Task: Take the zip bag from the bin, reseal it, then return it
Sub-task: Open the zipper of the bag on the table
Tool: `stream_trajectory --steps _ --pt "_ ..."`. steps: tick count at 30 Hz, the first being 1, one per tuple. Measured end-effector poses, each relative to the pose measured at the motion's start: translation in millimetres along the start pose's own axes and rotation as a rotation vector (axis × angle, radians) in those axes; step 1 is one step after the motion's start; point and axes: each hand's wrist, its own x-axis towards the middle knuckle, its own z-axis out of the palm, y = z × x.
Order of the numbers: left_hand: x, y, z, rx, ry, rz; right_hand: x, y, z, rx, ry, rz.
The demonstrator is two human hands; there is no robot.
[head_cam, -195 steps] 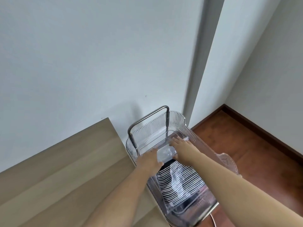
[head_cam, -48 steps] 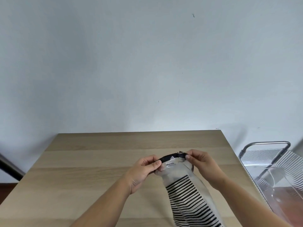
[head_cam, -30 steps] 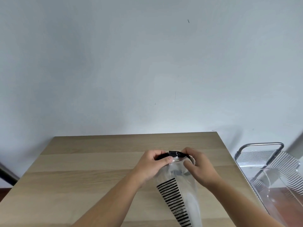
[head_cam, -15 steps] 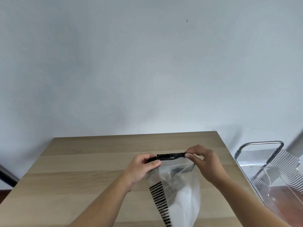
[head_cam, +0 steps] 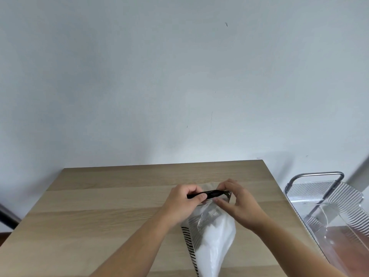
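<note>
From the head camera, I have the translucent white plastic zip bag with black stripes down one side (head_cam: 213, 236) held over the pale wooden surface (head_cam: 99, 216). Its mouth points away from me, and its body trails back toward me and runs off the bottom of the view.

The bag's black zip strip (head_cam: 211, 193) lies crosswise, its long axis running left to right between my hands. My left hand (head_cam: 183, 204) is curled and pinches the strip's left end between thumb and fingers. My right hand (head_cam: 239, 204) is curled over the right end, thumb below and fingertips on top. Both hands sit at the strip, so neither has to reach. I judge the seal should be pressed along that left-right line, one hand anchoring while the other slides. I can't tell how much of the zip is already closed.

The clear ribbed plastic bin with a metal handle (head_cam: 327, 196) stands off the surface's right edge, nearer my right hand.
</note>
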Motion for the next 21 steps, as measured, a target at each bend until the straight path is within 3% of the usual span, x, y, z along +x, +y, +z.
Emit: stream_trajectory --steps 3,7,12,17,21 --pt "-3 4 -3 -0.100 -0.022 -0.027 -2 8 2 -0.097 0.140 -0.038" --pt "-4 5 -8 -0.264 -0.016 -0.074 -5 21 -1 -0.001 0.320 0.072" --pt "-4 -4 -15 -0.347 0.019 -0.120 -5 26 -3 0.033 0.437 -0.071" --pt "-6 -14 -19 -0.254 -0.002 -0.135 -3 19 -10 0.062 0.392 -0.124" --pt "-6 -18 -22 -0.141 -0.012 -0.130 -1 14 -17 0.150 0.209 0.052"
